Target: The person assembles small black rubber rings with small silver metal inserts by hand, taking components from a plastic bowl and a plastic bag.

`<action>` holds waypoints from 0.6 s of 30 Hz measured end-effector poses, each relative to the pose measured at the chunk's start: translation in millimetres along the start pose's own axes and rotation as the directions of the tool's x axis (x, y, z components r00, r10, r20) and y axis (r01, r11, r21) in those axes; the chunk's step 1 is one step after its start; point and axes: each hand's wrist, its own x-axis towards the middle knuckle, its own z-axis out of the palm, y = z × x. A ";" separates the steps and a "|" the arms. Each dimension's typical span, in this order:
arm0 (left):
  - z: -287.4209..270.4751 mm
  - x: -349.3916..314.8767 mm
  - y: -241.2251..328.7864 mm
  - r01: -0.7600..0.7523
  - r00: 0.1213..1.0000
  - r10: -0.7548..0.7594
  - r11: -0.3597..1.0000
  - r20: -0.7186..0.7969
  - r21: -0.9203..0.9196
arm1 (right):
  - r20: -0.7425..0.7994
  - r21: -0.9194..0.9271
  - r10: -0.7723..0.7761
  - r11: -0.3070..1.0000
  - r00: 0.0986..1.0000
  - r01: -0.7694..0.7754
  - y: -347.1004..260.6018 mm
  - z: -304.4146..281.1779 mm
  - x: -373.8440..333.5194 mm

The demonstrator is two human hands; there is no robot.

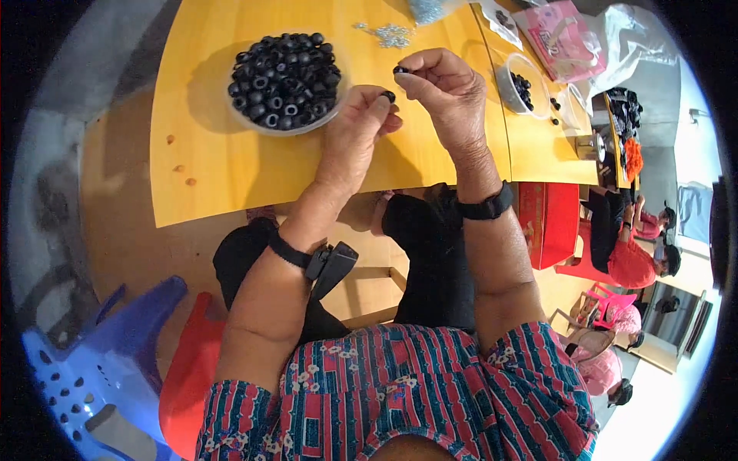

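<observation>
Between thumb and fingers, my left hand (360, 123) pinches a small round black piece (388, 96). Slightly higher and to the right, my right hand (446, 88) pinches another small black piece (400, 70) at its fingertips. The two pieces are close but apart. Left of my hands stands a clear round tub (286, 132), heaped with black hollow bead-like pieces (283, 81). Small shiny metal parts (390, 35) lie loose on the yellow table (223, 173) beyond my hands; their exact kind is too small to tell.
A bag of metal parts (425, 11) lies at the far edge. To the right are a tub with fewer black pieces (511, 96), a pink package (561, 40) and a red box (547, 223). A blue plastic chair (115, 369) stands lower left. Other people sit at right.
</observation>
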 end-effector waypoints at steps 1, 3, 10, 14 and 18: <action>-0.2 -0.7 0.5 0.003 1.000 -0.003 1.000 -0.008 -0.014 | -0.027 0.046 0.005 0.999 1.000 -0.004 6.1 -5.6 -1.0; 1.6 -0.8 3.4 -0.005 1.000 0.005 1.000 0.004 0.017 | -0.054 0.070 0.006 0.998 0.999 -0.002 13.9 -11.8 -4.4; 1.1 -6.4 17.5 -0.034 0.999 0.033 0.994 0.014 0.106 | -0.056 0.177 -0.052 0.982 0.997 0.061 21.7 -2.8 -14.6; 5.8 -5.7 20.8 -0.048 0.999 0.049 0.995 -0.002 0.084 | 0.026 -0.093 -0.166 0.981 0.986 0.168 31.6 -6.0 -17.0; 0.9 -7.1 24.2 -0.037 0.999 0.037 0.998 -0.009 0.045 | 0.040 0.152 -0.023 0.988 0.999 0.017 29.5 2.2 -22.7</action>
